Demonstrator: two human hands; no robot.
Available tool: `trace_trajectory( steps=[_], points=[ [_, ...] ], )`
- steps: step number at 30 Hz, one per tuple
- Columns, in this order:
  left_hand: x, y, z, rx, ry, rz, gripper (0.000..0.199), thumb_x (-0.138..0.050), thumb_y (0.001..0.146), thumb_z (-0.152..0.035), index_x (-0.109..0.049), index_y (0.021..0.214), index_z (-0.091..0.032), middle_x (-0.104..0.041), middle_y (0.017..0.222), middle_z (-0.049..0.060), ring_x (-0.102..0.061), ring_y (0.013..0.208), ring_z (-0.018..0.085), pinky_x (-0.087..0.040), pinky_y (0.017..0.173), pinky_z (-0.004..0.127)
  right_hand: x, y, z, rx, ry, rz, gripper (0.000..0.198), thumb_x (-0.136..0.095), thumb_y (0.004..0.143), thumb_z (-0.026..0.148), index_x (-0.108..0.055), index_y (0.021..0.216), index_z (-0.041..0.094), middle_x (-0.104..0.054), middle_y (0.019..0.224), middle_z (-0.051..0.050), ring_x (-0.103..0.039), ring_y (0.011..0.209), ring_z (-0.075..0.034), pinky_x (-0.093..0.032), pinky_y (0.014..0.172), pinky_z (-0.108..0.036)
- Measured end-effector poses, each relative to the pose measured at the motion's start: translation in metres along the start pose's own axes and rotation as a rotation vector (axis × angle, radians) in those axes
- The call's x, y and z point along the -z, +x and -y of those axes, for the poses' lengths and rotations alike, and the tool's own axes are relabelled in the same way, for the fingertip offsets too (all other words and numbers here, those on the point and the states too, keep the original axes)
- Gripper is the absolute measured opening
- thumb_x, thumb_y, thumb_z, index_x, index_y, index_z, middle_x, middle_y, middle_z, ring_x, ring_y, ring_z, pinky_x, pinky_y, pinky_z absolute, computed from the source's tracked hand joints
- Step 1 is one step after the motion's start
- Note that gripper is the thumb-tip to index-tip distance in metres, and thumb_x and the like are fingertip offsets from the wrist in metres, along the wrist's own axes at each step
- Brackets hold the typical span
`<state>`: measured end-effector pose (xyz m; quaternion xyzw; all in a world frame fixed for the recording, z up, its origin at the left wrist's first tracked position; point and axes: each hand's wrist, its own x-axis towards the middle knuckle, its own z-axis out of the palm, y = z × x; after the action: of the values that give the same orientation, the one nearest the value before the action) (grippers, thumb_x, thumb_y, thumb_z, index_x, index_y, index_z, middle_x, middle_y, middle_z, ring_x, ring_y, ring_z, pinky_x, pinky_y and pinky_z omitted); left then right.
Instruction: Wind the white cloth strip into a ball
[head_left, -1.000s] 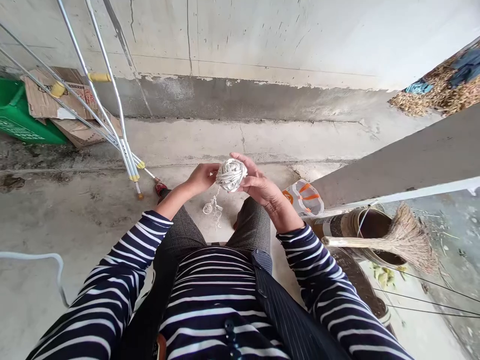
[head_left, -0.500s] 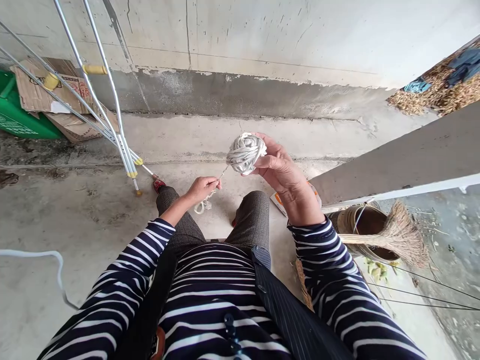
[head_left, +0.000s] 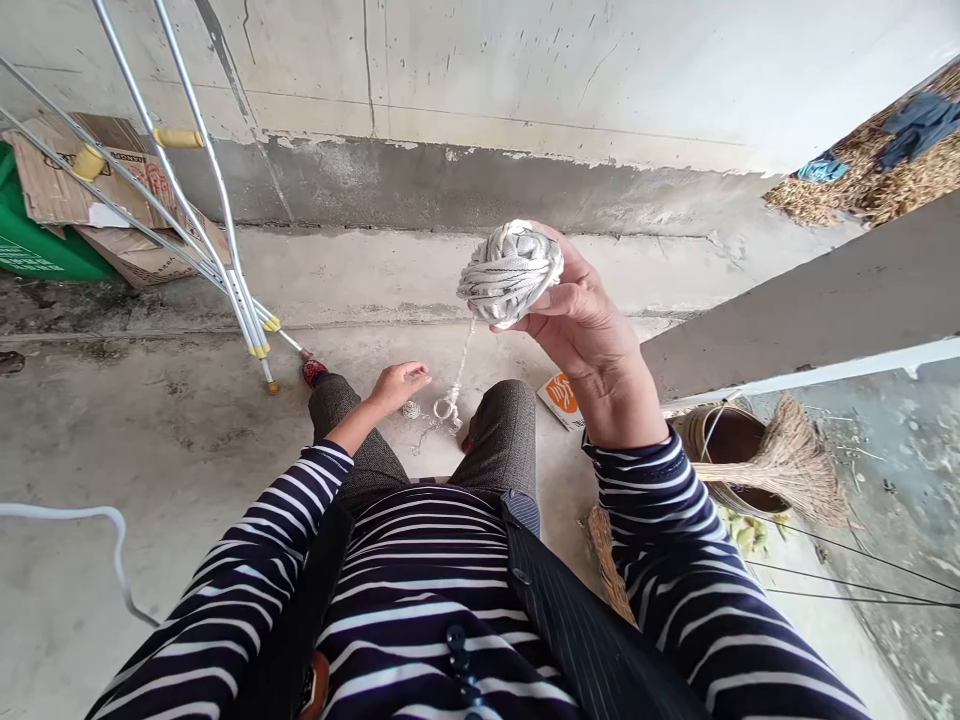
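Observation:
My right hand (head_left: 581, 310) grips a ball of whitish cord (head_left: 510, 272), wound from flat strips with dark lines, and holds it up in front of me. From its underside a thin twisted cord (head_left: 466, 352) hangs down to a knotted loop (head_left: 448, 408) between my knees. Left of that cord, above my thigh, my left hand (head_left: 401, 386) is empty, its fingers loosely curved and a little apart from the thumb. Just below it a small coil of string (head_left: 411, 409) shows, with a thin strand trailing from it.
Metal crutches (head_left: 232, 270) lean at the left, by cardboard (head_left: 67, 180) and a green bin (head_left: 45, 240). To the right are a straw broom (head_left: 795, 465), a bucket (head_left: 709, 430), an orange-and-white packet (head_left: 561, 397) and a low wall (head_left: 795, 300). A white hose (head_left: 67, 512) lies at left.
My left hand has let go of the cord, which now hangs straight from the ball. My right hand has raised the ball slightly and moved it to the right.

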<state>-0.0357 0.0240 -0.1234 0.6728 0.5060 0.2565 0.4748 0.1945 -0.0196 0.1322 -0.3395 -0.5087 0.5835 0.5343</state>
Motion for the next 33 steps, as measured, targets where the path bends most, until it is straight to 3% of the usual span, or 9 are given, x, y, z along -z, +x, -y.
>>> trace_trajectory(
  steps=[6, 12, 18, 21, 24, 27, 33],
  points=[
    [-0.030, -0.009, 0.009, 0.122, -0.135, 0.098, 0.038, -0.070, 0.083, -0.049, -0.076, 0.102, -0.017, -0.079, 0.104, 0.010, -0.074, 0.105, 0.028, -0.057, 0.089, 0.035, -0.016, -0.002, 0.007, 0.028, -0.045, 0.033, 0.062, -0.084, 0.071, 0.036, -0.059, 0.127, 0.031, -0.068, 0.129, -0.003, -0.067, 0.126, -0.031, -0.068, 0.091, -0.047],
    [-0.039, -0.005, 0.011, 0.156, -0.366, 0.148, 0.052, -0.071, 0.081, -0.035, -0.071, 0.130, -0.018, -0.074, 0.131, 0.013, -0.072, 0.113, 0.027, -0.061, 0.077, 0.032, -0.023, -0.003, 0.013, -0.010, -0.083, 0.050, 0.065, -0.080, 0.072, 0.039, -0.057, 0.132, 0.032, -0.068, 0.128, -0.003, -0.066, 0.126, -0.031, -0.068, 0.092, -0.048],
    [-0.035, 0.009, 0.000, -0.013, -0.054, 0.041, 0.017, -0.072, 0.082, -0.031, -0.081, 0.091, -0.020, -0.082, 0.109, 0.007, -0.074, 0.105, 0.025, -0.056, 0.095, 0.034, -0.032, -0.006, 0.019, -0.011, -0.040, -0.028, 0.060, -0.079, 0.066, 0.030, -0.062, 0.123, 0.034, -0.070, 0.122, -0.001, -0.070, 0.106, -0.028, -0.070, 0.078, -0.044],
    [-0.028, 0.005, 0.005, 0.044, 0.059, 0.021, 0.020, -0.064, 0.088, -0.031, -0.081, 0.087, -0.020, -0.082, 0.094, 0.005, -0.075, 0.090, 0.022, -0.055, 0.085, 0.030, -0.021, -0.001, 0.024, 0.041, -0.014, -0.080, 0.057, -0.081, 0.062, 0.026, -0.065, 0.116, 0.035, -0.071, 0.118, 0.001, -0.068, 0.094, -0.024, -0.069, 0.072, -0.041],
    [-0.016, -0.002, 0.017, 0.155, 0.121, -0.026, 0.024, -0.058, 0.090, -0.028, -0.080, 0.085, -0.018, -0.080, 0.085, 0.005, -0.072, 0.077, 0.019, -0.053, 0.073, 0.027, -0.001, 0.006, 0.032, 0.126, -0.019, -0.181, 0.053, -0.080, 0.062, 0.024, -0.064, 0.111, 0.036, -0.069, 0.117, 0.002, -0.067, 0.097, -0.022, -0.066, 0.075, -0.040],
    [-0.001, -0.005, 0.028, 0.220, 0.138, -0.053, 0.026, -0.057, 0.091, -0.031, -0.079, 0.090, -0.018, -0.081, 0.087, 0.006, -0.070, 0.070, 0.018, -0.051, 0.066, 0.026, 0.018, 0.008, 0.043, 0.201, -0.063, -0.310, 0.043, -0.077, 0.066, 0.024, -0.064, 0.106, 0.038, -0.069, 0.120, 0.003, -0.065, 0.104, -0.023, -0.063, 0.088, -0.043],
    [0.022, 0.006, 0.040, 0.298, 0.220, -0.076, 0.026, -0.054, 0.091, -0.031, -0.077, 0.087, -0.021, -0.081, 0.087, 0.004, -0.069, 0.072, 0.017, -0.048, 0.064, 0.023, 0.044, 0.005, 0.060, 0.303, -0.216, -0.406, 0.053, -0.073, 0.072, 0.038, -0.062, 0.123, 0.045, -0.066, 0.135, 0.003, -0.060, 0.125, -0.029, -0.056, 0.111, -0.054]
  ],
)
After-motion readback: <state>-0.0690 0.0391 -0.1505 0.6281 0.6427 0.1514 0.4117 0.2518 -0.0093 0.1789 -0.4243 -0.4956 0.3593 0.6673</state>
